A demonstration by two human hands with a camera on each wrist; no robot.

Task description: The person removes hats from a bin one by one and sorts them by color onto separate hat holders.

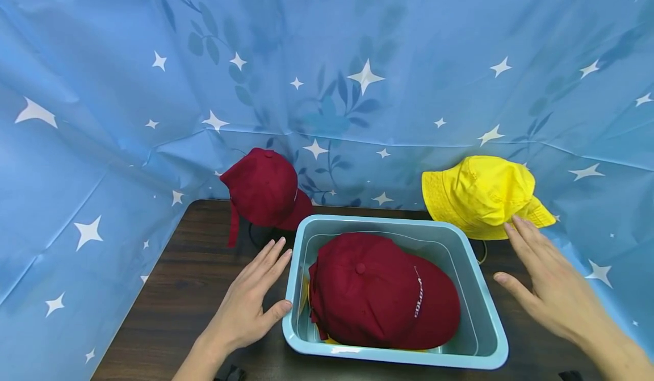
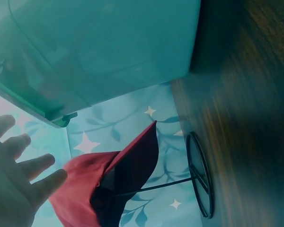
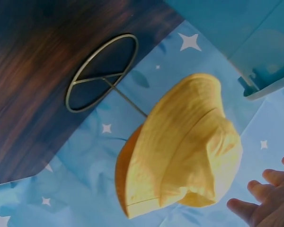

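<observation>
A light blue plastic bin (image 1: 487, 335) stands on the table with a dark red baseball cap (image 1: 368, 290) lying in it, brim to the right. Bits of yellow show beneath that cap. My left hand (image 1: 250, 298), fingers extended, is beside the bin's left rim and holds nothing. Behind it, a second red cap (image 1: 265, 191) hangs on a black wire stand (image 2: 199, 175). My right hand (image 1: 552, 281) is spread out right of the bin, its fingertips overlapping the brim of a yellow bucket hat (image 1: 482, 191) in the head view. That hat sits on a brass-coloured wire stand (image 3: 102, 73).
A dark wood-grain table (image 1: 168, 307) carries everything. Blue cloth (image 1: 327, 86) with white stars and leaf prints hangs behind it and along the sides. Small black objects (image 1: 232, 372) show at the table's near edge.
</observation>
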